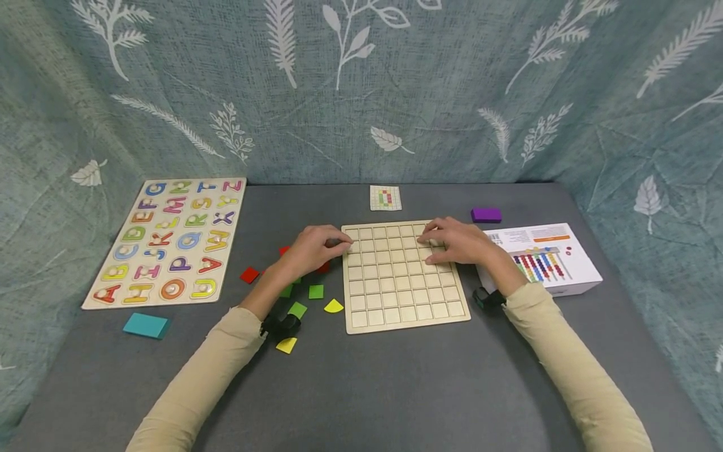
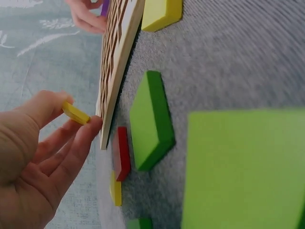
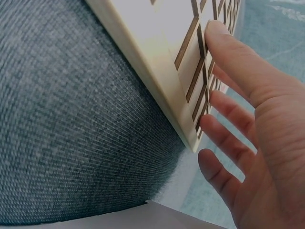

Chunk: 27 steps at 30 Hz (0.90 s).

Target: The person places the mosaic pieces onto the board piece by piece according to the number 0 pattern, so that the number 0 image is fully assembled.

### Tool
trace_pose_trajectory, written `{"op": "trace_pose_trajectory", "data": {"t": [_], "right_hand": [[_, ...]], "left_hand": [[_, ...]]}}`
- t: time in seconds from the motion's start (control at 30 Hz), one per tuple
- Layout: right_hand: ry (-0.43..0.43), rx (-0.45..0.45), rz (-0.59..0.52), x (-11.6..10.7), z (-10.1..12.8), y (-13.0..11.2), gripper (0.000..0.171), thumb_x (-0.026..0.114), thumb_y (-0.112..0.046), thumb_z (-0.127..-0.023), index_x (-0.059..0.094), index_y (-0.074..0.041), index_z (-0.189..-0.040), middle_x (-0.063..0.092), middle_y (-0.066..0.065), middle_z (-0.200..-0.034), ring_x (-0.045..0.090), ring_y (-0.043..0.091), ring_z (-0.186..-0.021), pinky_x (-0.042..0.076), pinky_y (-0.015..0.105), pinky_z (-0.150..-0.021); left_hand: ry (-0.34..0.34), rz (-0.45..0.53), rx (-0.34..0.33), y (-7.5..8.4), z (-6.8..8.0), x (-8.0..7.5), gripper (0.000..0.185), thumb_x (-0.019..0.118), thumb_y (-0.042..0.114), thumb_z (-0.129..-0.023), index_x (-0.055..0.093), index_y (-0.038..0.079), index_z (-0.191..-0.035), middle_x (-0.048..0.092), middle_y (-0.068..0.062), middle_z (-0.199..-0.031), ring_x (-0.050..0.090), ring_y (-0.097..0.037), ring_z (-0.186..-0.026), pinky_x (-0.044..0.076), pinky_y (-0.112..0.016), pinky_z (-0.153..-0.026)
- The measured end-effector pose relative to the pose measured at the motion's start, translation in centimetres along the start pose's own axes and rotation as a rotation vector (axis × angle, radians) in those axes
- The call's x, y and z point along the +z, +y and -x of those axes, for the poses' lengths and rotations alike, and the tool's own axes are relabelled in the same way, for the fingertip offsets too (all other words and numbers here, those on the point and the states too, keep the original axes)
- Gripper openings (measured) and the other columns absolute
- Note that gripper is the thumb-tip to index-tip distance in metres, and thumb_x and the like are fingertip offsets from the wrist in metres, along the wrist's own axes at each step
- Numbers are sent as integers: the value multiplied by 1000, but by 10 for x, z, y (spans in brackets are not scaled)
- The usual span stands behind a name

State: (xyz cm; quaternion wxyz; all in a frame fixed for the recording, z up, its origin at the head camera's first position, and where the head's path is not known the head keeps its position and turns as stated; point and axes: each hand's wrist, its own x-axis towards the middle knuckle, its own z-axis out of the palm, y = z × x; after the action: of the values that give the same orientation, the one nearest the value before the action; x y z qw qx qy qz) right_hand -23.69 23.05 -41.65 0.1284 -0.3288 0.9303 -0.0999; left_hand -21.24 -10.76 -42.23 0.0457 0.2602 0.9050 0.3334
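Yellow tile point(image 2: 75, 113), pinched, seemingly angled toward grid board point(image 2: 116, 71).

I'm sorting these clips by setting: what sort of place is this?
Probably a staged tabletop play or recording corner, not an ordinary room. A grey cloth-covered table is walled by a leaf-print curtain, and it carries children's puzzles: an alphabet board, a wooden grid board and loose coloured tiles.

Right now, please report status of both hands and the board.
Left hand pinches yellow tile at grid board edge. Right hand open, fingers resting on board. Nothing blocking.
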Motion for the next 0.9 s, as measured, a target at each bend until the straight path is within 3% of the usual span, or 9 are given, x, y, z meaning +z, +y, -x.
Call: {"op": "trace_pose_trajectory", "data": {"t": [0.2, 0.33, 0.53, 0.67, 0.9], "right_hand": [[-10, 3, -3, 1, 0, 1, 52, 67, -43, -89, 59, -20, -134, 50, 7, -140, 46, 32, -128, 47, 49, -89], [-16, 4, 5, 1, 0, 1, 52, 67, -44, -89, 59, -21, -134, 50, 7, -140, 48, 30, -126, 48, 46, -86], [-18, 11, 13, 0, -1, 2, 52, 66, -45, -89, 60, -21, -134, 50, 5, -140, 49, 27, -123, 48, 43, -83], [-26, 15, 15, 0, -2, 2, 52, 66, -46, -89, 59, -22, -134, 50, 5, -140, 49, 27, -123, 48, 44, -85], [-34, 19, 6, -1, -2, 2, 52, 65, -46, -89, 59, -21, -135, 49, 6, -141, 48, 29, -125, 48, 47, -88]], "left_hand": [[9, 7, 34, 3, -3, 5, 26, 67, 21, -92, 73, 7, -112, 70, -11, -106, 62, -20, -78, 49, -32, -68], [-14, 28, 28, 4, -7, 9, 28, 67, 19, -92, 71, 5, -116, 69, -13, -113, 68, -22, -91, 54, -34, -77], [-60, 17, 41, 15, -24, 16, 31, 64, 15, -93, 67, 4, -122, 62, -17, -121, 63, -28, -101, 50, -39, -80], [-87, -31, 54, 28, -40, 26, 31, 66, 15, -92, 68, 4, -121, 62, -16, -118, 62, -26, -95, 49, -35, -75], [-95, -118, -2, 39, -57, 45, 25, 67, 17, -92, 72, 10, -115, 64, -9, -102, 54, -18, -80, 43, -29, -68]]}}
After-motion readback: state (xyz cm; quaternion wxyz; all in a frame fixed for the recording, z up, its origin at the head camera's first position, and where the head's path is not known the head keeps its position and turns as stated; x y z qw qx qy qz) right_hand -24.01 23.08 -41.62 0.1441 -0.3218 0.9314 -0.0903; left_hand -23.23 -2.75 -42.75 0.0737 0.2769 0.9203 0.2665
